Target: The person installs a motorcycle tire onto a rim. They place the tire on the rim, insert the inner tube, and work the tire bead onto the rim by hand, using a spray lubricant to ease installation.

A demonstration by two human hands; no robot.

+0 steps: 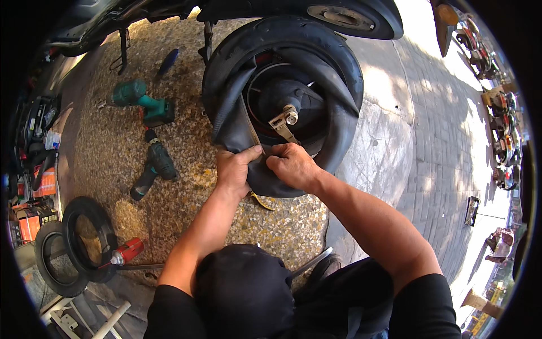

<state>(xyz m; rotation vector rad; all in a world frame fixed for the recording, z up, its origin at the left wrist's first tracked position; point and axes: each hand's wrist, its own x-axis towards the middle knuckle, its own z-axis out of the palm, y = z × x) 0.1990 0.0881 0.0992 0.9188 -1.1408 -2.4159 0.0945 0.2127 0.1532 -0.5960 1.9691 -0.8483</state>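
Note:
A black tire (344, 65) stands on a wheel with a dark hub (276, 101) and a worn metal axle bracket (285, 121). A slack, folded black inner tube (234, 133) lies around the wheel's near face, partly inside the tire. At its lower left, my left hand (234, 169) grips the rubber, thumb on top. My right hand (294, 166) is closed on the tube just to the right, fingers curled and nearly touching the left thumb. The rubber between the hands is pinched up; the fingertips beneath it are hidden.
Two green cordless power tools (158, 158) lie left on the pebbled ground. A red spray can (130, 250) rests beside two loose tires (87, 240). A yellow-handled tool (262, 202) lies below my hands. The vehicle's dark body (164, 12) overhangs the top; parked vehicles (502, 118) line the right.

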